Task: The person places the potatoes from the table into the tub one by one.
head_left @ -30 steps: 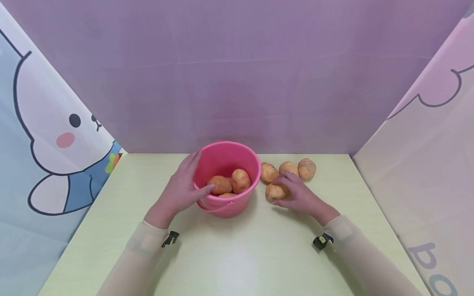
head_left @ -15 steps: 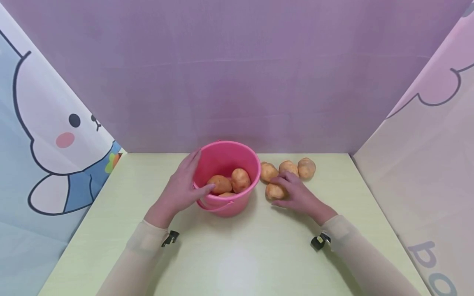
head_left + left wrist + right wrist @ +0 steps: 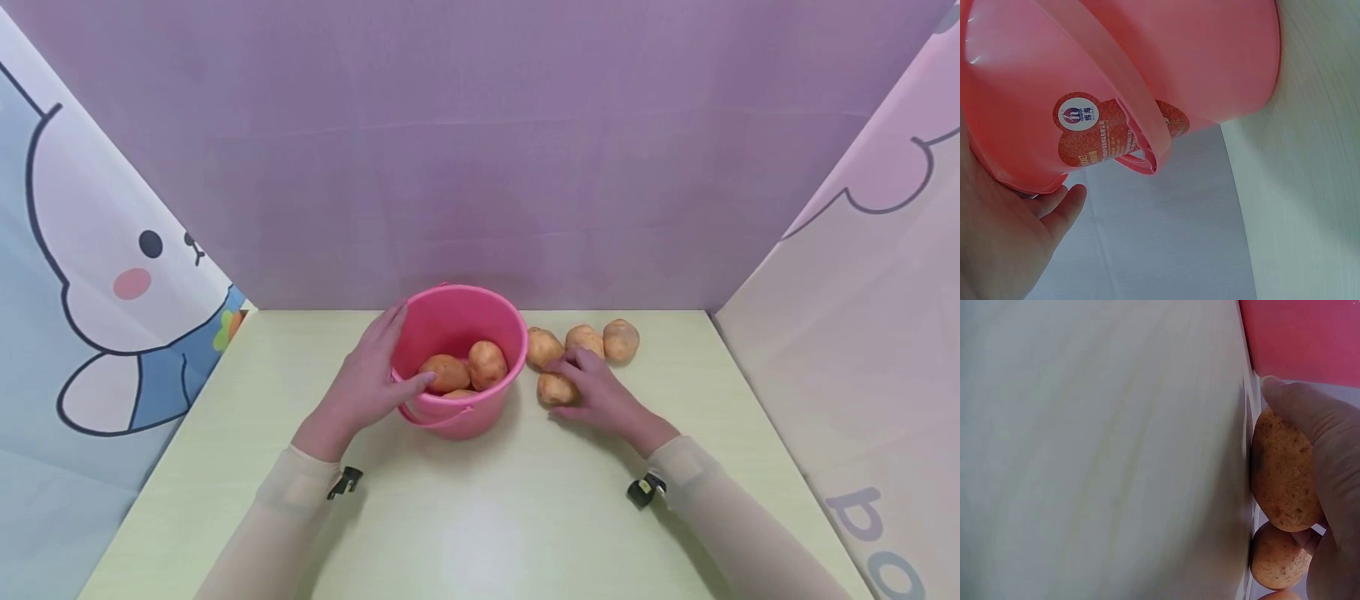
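Note:
My left hand (image 3: 363,379) holds the rim of a pink plastic bucket (image 3: 461,427) from its left side, the thumb reaching over the opening. Inside lie an oval potato (image 3: 447,375), a rounder potato (image 3: 487,365) and part of another (image 3: 459,394). To the bucket's right, my right hand (image 3: 600,398) grips a potato (image 3: 553,389) low at the table, thumb on the near side and fingers over the far side. In the right wrist view this brown-speckled potato (image 3: 1286,472) shows close up, with the bucket's pink wall (image 3: 1307,337) beyond the thumb.
Behind the right hand sit three potatoes in a row: one close by the bucket (image 3: 544,348), a middle one (image 3: 584,340) and one at the right end (image 3: 621,342). The bucket's handle (image 3: 1147,119) hangs down its near side. A purple cloth wall (image 3: 480,167) borders the pale table (image 3: 480,517).
My right hand and forearm have shifted very slightly left, fingers still about the same potato. The left hand, the bucket and the other potatoes stay where they were.

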### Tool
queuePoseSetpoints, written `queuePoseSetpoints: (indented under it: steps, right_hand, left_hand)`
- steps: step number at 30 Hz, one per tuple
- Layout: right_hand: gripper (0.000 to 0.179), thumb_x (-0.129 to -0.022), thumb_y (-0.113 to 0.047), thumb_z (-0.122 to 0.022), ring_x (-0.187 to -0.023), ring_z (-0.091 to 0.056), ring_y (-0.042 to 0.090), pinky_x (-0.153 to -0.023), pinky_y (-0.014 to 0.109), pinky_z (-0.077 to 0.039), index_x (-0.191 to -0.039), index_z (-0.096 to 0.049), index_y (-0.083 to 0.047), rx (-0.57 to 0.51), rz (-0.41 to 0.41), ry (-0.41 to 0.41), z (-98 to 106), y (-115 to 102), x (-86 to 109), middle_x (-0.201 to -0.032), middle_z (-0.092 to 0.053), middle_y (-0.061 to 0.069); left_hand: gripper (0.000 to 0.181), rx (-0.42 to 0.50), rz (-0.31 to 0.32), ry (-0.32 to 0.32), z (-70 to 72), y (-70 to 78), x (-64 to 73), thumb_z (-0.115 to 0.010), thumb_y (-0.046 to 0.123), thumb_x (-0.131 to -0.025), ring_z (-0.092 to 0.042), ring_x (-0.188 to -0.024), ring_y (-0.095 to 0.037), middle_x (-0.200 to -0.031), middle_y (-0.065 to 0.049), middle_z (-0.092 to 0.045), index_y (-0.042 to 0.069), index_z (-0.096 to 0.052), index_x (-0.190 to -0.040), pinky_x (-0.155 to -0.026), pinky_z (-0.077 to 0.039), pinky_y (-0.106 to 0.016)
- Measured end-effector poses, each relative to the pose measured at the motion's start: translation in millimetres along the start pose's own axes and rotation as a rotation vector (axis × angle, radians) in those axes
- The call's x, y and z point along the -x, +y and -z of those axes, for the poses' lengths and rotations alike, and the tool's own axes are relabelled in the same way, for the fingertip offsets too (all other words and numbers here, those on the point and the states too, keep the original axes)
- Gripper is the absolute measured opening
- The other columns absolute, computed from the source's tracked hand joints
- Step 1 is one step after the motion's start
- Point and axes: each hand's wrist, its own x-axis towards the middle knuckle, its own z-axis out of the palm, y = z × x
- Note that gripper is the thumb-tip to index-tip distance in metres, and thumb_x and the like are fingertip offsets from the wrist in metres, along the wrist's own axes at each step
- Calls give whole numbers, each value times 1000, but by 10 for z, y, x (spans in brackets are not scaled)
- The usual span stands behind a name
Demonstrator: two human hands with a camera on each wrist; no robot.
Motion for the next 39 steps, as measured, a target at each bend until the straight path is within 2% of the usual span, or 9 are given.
queuePoseSetpoints:
  steps: [8,18,23,30,39]
  right_hand:
    - [64,-82,-24,-101,-128,-50,29,-111,52,-46,-138,-74,-11,18,-11,-7,-4,-39,-14,-136,-57,10]
    - [63,-83,-22,-100,-129,-50,29,-112,52,-46,-139,-74,-11,27,-13,-14,-10,-41,-23,-136,-57,10]
    - [63,-83,-24,-100,-129,-50,30,-112,54,-46,-139,-74,-10,27,0,-9,-22,-34,-21,-136,-57,10]
    - [58,-86,-21,-96,-129,-48,27,-111,54,-46,-138,-74,-13,4,-1,-13,-15,-27,-12,-135,-55,7]
    - [57,-82,-16,-98,-123,-48,24,-105,51,-49,-135,-75,-13,-35,2,4,25,-58,-40,-129,-56,5]
  left_hand:
    - [115,8,6,7,-2,2,-2,-88,46,-91,-27,-164,-39,-182,-10,-23,12,-21,-178,-108,-54,-71]
    - [114,11,5,6,-2,5,3,-88,45,-92,-27,-164,-40,-182,-11,-24,12,-21,-178,-108,-54,-72]
    - [115,8,10,6,-8,-2,4,-87,49,-92,-28,-164,-39,-182,-10,-24,13,-21,-178,-108,-54,-70]
    - [115,0,-18,9,-7,-6,-4,-84,53,-92,-27,-165,-40,-182,-12,-24,10,-21,-178,-111,-51,-72]
    - [114,-4,-18,8,-15,-19,-3,-83,55,-93,-26,-165,-39,-182,-11,-23,11,-20,-178,-111,-51,-72]
